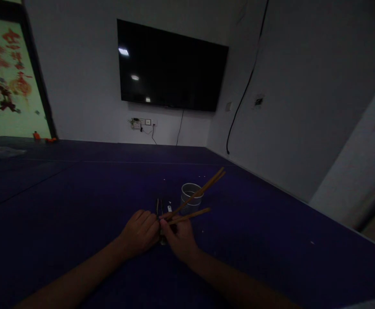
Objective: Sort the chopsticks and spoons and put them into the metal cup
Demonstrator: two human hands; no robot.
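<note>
Sticks [210, 181] in right hand [181, 241], crossing before grey cup [190, 207], left hand [140, 231] beside.

Wall-mounted television [171, 68]: screen dark, light reflections on its left side. Wall sockets [148, 122] sit below it, with cables attached; a thin cord [180, 128] hangs from its lower edge. On the adjoining wall [290, 86], a black cable [249, 81] runs downward, left of a small dark recess [258, 101]. At left, a pale green panel [29, 109] bears red and orange decorations; orange items [36, 135] lie near its foot, apparently small, details too dim to identify
</note>
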